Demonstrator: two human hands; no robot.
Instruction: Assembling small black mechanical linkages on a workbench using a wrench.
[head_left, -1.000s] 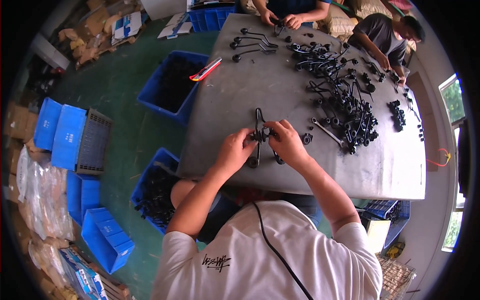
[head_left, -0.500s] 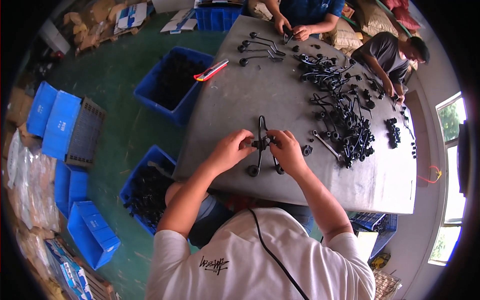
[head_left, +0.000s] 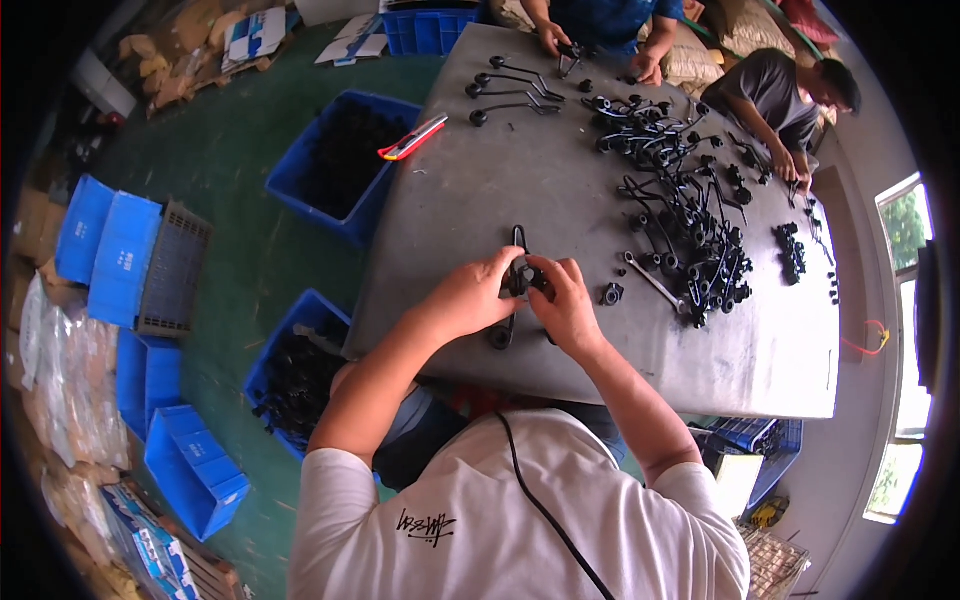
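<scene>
Black rod part (head_left: 517,285): near table (head_left: 480,190) edge, pinched at its middle between left hand (head_left: 470,295) and right hand (head_left: 565,305), both closed on it, steadying the joint. Small black fitting (head_left: 611,294) just right; part pile (head_left: 680,215) beyond, within reach

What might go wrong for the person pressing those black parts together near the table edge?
The black part is worked between the left hand and right hand close to the table's near edge, so it might slip off onto the floor. The loose small black piece beside the right hand could get knocked away.
</scene>
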